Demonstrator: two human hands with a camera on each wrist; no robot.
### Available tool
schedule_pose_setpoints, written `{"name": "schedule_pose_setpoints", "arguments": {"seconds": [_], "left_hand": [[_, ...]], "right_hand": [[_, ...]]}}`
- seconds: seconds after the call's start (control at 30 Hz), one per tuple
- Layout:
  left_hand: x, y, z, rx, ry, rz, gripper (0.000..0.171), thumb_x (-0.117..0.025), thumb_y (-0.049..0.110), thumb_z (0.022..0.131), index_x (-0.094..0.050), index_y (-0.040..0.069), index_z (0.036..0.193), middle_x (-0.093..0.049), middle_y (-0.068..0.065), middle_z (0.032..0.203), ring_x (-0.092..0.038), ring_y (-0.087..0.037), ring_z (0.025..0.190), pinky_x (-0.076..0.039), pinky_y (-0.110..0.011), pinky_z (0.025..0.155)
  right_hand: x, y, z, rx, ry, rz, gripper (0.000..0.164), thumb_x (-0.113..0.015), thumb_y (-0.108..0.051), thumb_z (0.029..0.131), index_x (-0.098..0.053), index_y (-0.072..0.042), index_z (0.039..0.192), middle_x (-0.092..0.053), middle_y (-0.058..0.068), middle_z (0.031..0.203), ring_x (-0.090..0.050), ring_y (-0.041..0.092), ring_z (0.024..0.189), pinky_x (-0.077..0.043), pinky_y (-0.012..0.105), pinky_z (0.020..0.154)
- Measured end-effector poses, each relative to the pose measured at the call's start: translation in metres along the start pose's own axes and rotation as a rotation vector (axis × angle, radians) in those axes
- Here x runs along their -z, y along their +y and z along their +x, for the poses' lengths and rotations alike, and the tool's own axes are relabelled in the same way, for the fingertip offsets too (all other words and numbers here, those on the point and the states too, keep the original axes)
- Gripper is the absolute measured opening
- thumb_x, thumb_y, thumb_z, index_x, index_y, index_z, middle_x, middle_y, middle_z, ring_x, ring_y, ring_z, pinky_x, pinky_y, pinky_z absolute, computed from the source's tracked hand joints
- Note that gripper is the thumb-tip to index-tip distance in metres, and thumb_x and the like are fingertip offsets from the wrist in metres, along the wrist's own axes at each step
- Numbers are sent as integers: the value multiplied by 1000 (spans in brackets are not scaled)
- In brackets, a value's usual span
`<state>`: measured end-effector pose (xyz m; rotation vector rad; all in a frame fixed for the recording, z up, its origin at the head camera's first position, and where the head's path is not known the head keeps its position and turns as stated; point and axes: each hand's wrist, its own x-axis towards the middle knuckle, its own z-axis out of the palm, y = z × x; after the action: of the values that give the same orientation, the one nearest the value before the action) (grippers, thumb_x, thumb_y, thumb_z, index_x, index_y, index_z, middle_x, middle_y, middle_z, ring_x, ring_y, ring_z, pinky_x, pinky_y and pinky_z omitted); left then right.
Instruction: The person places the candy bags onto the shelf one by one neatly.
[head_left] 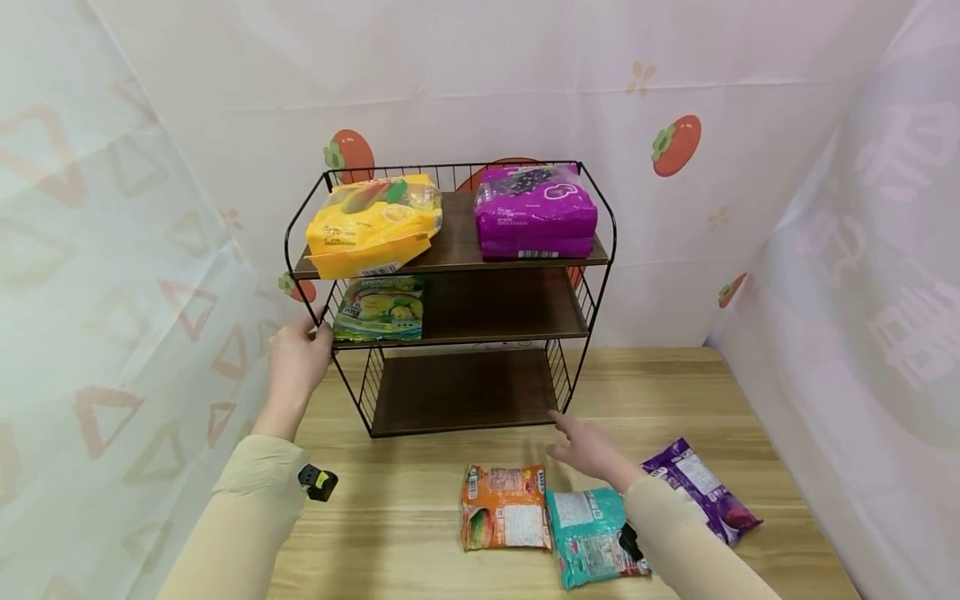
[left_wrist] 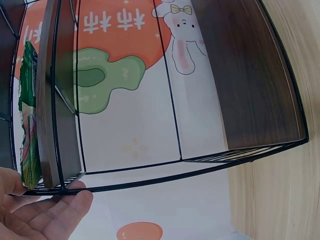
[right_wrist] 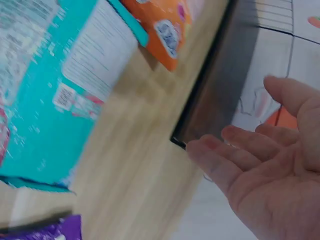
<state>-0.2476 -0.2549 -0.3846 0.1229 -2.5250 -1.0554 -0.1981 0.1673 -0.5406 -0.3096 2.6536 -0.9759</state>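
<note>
Sheeting (head_left: 75, 292) printed with reddish triangle outlines fills the left of the frame. Just right of it, at left centre, a pale left sleeve (head_left: 240, 517) leads up to the left hand (head_left: 295, 358), which grips the left side of a black wire rack (head_left: 465, 390) at the height of its middle shelf; the left wrist view shows the thumb and the fingers on opposite sides of the frame there, the thumb close against a green packet (head_left: 378, 308). That packet leans on the left end of the middle shelf, left of the frame's centre. Above it, at upper left of centre, a yellow pack (head_left: 375, 221) sits askew on the top shelf, its lower edge jutting over the front. Below the rack, at lower centre, an orange packet (head_left: 506, 504) lies on the wooden tabletop (head_left: 660, 392), and higher up a purple pack (head_left: 536, 217) stands at the right end of the top shelf. At lower right of centre the right hand (head_left: 592, 454) reaches out with fingers extended and spread apart, holding nothing, fingertips near the rack's lower front right corner. Beneath that forearm lies a teal packet (head_left: 588, 508), just beside the orange one; farther toward the lower right, a flat purple packet (head_left: 705, 483) slants across the wood, partly hidden by the right sleeve (head_left: 671, 521).
</note>
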Motion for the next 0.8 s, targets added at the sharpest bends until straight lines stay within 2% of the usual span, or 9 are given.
{"name": "schedule_pose_setpoints", "arguments": {"seconds": [0.07,0.13,0.17,0.23,0.3,0.37,0.5,0.63,0.8], "left_hand": [[0,1,0,5,-3,-11,42,-46,16,104,-60,6,143,-75,-27,98,-57,-10,50,-42,-26,46],[0,1,0,7,-5,-18,42,-46,16,105,-60,6,143,-75,-27,98,-58,-9,50,-42,-26,46],[-1,1,0,6,-4,-20,42,-46,16,105,-60,6,143,-75,-27,99,-58,-8,50,-42,-26,46],[-1,0,0,3,-1,-19,42,-46,16,105,-60,5,143,-75,-27,100,-58,-8,50,-42,-26,46],[-2,0,0,-3,3,-14,42,-46,16,104,-60,5,142,-75,-27,101,-57,-9,50,-42,-26,46],[-2,-1,0,-6,8,-12,41,-46,15,104,-61,5,142,-75,-27,101,-57,-9,50,-42,-25,46],[-3,-1,0,-7,9,-14,42,-46,15,104,-61,5,141,-75,-27,97,-58,-8,50,-42,-25,45],[-3,-1,0,-9,11,-13,42,-46,15,104,-62,4,141,-75,-27,95,-59,-7,51,-43,-25,46],[-3,-2,0,-8,9,-22,42,-45,14,103,-61,3,141,-75,-27,96,-59,-7,51,-43,-26,47]], "right_hand": [[-7,0,-2,1,-36,-18,79,-70,-27,98,-29,-8,162,-57,28,142,-70,32,85,-53,56,94],[-15,-1,-4,8,-68,-13,84,-72,-25,95,-24,-11,163,-56,28,142,-63,29,67,-55,55,87],[-18,-1,-5,15,-80,-12,87,-74,-25,95,-23,-12,164,-54,28,144,-64,30,70,-54,56,89],[-25,-2,-6,32,-87,-12,90,-77,-25,92,-24,-11,164,-44,24,155,-68,37,98,-49,59,99],[-31,-2,-7,43,-90,-22,91,-79,-26,90,-26,-10,163,-40,25,157,-56,47,126,-41,64,107],[-38,-2,-7,46,-86,-56,91,-81,-28,89,-30,-9,161,-36,26,160,-36,50,144,-31,67,113],[-49,-2,-7,45,-53,-158,83,-82,-34,87,-43,-9,155,-47,25,152,-39,53,139,-26,76,108],[-58,0,-6,67,-37,-251,77,-83,-39,85,-52,-11,150,-55,17,136,-46,44,125,-32,70,100],[-67,1,-4,98,-58,-232,72,-82,-34,87,-53,-9,148,-53,14,129,-46,38,118,-33,66,97]]}}
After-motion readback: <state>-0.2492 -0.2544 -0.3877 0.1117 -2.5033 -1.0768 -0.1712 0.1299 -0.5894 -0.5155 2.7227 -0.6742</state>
